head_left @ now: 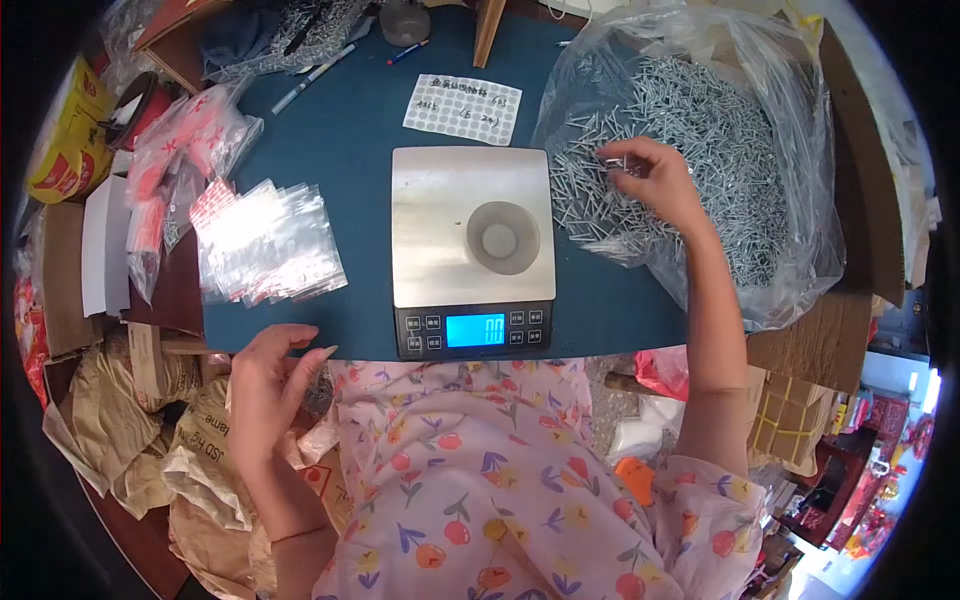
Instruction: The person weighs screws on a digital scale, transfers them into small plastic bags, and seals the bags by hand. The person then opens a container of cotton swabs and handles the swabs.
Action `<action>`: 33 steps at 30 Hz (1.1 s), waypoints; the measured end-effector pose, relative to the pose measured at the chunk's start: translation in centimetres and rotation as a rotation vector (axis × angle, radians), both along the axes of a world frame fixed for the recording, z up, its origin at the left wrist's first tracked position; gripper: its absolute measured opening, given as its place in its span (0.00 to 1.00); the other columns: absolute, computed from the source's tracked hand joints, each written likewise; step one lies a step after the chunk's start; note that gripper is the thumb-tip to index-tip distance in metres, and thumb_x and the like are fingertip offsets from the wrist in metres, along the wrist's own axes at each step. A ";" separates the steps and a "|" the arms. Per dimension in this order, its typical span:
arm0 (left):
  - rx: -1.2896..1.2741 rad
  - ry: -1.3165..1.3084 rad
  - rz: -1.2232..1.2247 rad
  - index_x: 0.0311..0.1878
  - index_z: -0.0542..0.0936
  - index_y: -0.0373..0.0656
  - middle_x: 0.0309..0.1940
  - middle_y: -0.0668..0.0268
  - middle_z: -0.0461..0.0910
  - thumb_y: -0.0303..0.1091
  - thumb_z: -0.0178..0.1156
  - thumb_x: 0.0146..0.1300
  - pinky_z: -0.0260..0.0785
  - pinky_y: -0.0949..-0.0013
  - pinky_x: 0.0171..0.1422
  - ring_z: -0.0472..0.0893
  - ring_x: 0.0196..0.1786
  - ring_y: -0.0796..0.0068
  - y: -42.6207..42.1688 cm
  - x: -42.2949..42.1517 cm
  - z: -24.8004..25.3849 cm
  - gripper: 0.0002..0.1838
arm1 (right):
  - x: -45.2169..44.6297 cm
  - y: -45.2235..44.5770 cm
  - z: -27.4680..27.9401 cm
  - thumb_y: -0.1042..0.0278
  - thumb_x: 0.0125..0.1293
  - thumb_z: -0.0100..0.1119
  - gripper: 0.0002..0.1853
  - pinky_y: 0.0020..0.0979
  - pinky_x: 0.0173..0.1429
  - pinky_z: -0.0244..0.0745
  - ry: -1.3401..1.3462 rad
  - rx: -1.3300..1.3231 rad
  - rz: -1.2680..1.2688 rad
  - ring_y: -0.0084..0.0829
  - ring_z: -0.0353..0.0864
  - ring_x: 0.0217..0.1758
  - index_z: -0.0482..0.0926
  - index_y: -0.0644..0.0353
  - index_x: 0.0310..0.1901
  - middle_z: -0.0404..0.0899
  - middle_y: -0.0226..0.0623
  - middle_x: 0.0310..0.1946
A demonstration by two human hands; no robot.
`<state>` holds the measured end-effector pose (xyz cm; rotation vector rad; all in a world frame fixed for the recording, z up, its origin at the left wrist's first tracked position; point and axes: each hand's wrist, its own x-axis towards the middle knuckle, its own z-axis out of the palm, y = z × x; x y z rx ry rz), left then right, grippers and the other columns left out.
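My right hand is over the big clear plastic bag on the right, its thumb and fingers closed on a few small silver screws. Beneath it the bag is full of loose screws. At the table's front edge on the left, my left hand holds nothing, with thumb and forefinger apart. In the middle stands a digital scale, its lit display reading 0.0. A small round translucent cup sits on the scale's steel plate, and I see no screws in it.
Left of the scale lies a fanned stack of clear zip bags. Behind the scale is a sheet of round stickers with handwriting. Two pens, a second small cup and another bag of metal pieces lie farther back. Cardboard boxes flank the table.
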<state>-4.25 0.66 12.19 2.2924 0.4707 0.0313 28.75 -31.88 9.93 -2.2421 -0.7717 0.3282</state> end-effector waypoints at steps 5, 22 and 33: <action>-0.006 0.000 0.023 0.44 0.80 0.32 0.39 0.55 0.82 0.26 0.66 0.59 0.77 0.70 0.36 0.85 0.35 0.67 -0.1 0.0 -0.1 0.11 | 2.8 -1.8 -0.4 0.78 0.56 0.64 0.13 0.19 0.38 0.72 0.382 0.218 -0.083 0.15 0.77 0.30 0.84 0.62 0.45 0.85 0.29 0.33; 0.031 -0.061 0.038 0.40 0.80 0.33 0.39 0.57 0.83 0.26 0.66 0.58 0.76 0.68 0.37 0.84 0.38 0.63 -1.4 1.2 -0.7 0.09 | -1.9 3.7 -2.3 0.77 0.44 0.68 0.25 0.40 0.54 0.74 -0.388 -0.335 0.185 0.46 0.78 0.49 0.78 0.59 0.49 0.77 0.45 0.45; 0.076 -0.127 -0.019 0.39 0.80 0.34 0.38 0.55 0.82 0.26 0.66 0.56 0.73 0.63 0.44 0.82 0.40 0.55 -0.9 1.5 -1.5 0.08 | 2.3 -0.3 0.6 0.76 0.53 0.70 0.14 0.21 0.36 0.73 0.170 -0.061 -0.093 0.18 0.79 0.29 0.84 0.61 0.44 0.84 0.31 0.34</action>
